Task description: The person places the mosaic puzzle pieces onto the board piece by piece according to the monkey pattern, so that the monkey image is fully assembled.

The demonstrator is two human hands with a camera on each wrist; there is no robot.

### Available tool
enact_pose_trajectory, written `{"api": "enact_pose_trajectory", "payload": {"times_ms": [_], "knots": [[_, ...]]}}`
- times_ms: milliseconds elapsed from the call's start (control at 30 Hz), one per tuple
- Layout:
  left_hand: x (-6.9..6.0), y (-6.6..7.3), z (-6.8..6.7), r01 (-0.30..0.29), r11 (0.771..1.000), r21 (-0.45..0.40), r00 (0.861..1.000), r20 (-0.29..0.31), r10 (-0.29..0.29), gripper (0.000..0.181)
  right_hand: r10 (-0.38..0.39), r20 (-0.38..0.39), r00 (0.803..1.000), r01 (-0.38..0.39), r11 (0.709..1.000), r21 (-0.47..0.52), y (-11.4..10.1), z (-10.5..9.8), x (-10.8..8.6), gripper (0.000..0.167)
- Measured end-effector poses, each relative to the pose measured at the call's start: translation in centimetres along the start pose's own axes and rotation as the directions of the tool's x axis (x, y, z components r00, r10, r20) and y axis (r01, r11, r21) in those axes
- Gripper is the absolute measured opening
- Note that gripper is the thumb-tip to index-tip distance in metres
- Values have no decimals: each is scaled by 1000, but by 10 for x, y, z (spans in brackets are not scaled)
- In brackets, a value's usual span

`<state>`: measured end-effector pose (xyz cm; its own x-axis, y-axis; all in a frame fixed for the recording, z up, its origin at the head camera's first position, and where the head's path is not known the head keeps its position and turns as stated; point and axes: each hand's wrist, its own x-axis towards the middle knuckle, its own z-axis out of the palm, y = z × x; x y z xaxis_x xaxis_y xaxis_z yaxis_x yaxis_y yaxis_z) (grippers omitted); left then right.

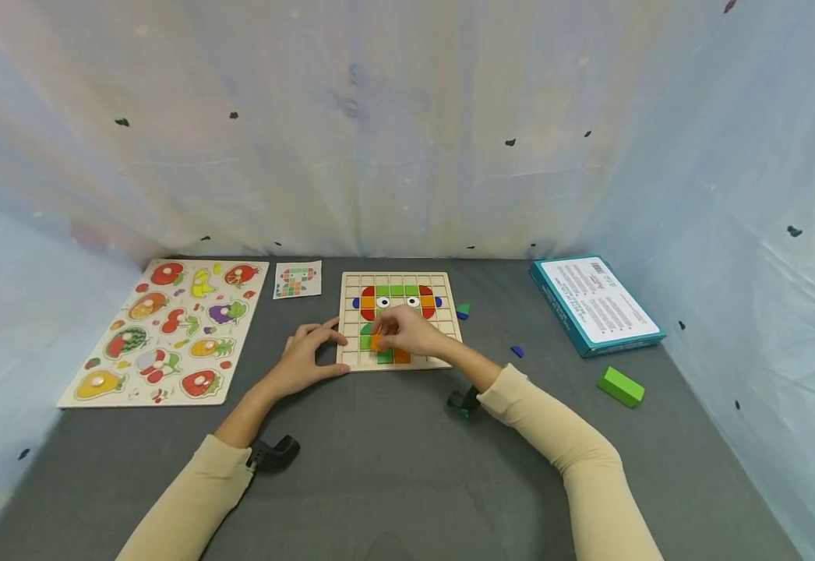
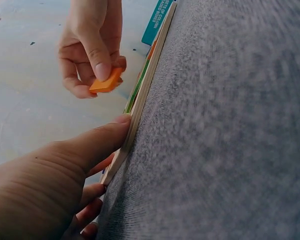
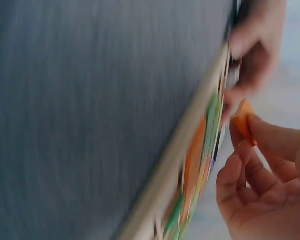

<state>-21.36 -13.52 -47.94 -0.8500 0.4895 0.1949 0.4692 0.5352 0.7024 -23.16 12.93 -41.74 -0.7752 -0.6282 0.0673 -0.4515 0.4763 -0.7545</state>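
Observation:
A pale wooden grid board lies on the table, bearing colourful tiles laid out with two round eyes. My right hand is over its lower part and pinches an orange tile between thumb and fingers. Both wrist views show this tile raised off the board's surface. At the board's lower left corner is my left hand, fingers spread. Its thumb touches the near edge and its other fingers touch the left side. Green and orange tiles beneath my right hand are partly hidden.
A picture card lies left of the board, beside a large fruit puzzle. To the right are a blue half-round piece, a green block and a teal box. Small green and blue pieces lie by the board's right edge.

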Motion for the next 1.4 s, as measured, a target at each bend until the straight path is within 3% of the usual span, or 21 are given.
{"api": "enact_pose_trajectory", "payload": {"times_ms": [133, 233, 333, 467, 633, 767, 933, 1233, 1333, 1400], "knots": [[1, 0, -1, 1, 1000, -3, 1000, 3, -1, 47, 5, -2, 1000, -5, 991, -131, -11, 24, 1, 13], [0, 1, -1, 1, 1000, -10, 1000, 6, -1, 51, -4, -43, 999, -7, 966, -257, -15, 33, 0, 12], [0, 2, -2, 1, 1000, -10, 1000, 10, -1, 53, -36, -68, 997, 7, 924, -381, -18, 35, -3, 12], [1, 2, -1, -2, 1000, 0, 1000, 7, 2, 54, -83, -74, 994, 31, 846, -532, -20, 33, -15, 20], [1, 2, 0, 2, 1000, 5, 1000, 11, -2, 54, -79, 23, 997, 74, 749, -658, -25, 30, -44, 49], [0, 2, -1, 8, 1000, -3, 1000, 13, -8, 55, -5, 131, 991, 96, 708, -699, -25, 34, -62, 67], [-1, 1, -1, 15, 1000, 3, 1000, 10, -15, 55, 53, 164, 985, 80, 703, -707, -24, 41, -68, 71], [-2, 0, -3, 1, 1000, 5, 1000, 4, -1, 54, 57, 186, 981, 86, 730, -678, -27, 42, -60, 71], [-1, 0, -2, 0, 1000, 5, 1000, 9, 0, 55, 33, 144, 989, 67, 769, -636, -25, 31, -60, 65], [-1, 1, -3, -1, 1000, 1, 1000, 12, 1, 55, 14, 50, 999, 20, 792, -610, -18, 16, -60, 55]]}}
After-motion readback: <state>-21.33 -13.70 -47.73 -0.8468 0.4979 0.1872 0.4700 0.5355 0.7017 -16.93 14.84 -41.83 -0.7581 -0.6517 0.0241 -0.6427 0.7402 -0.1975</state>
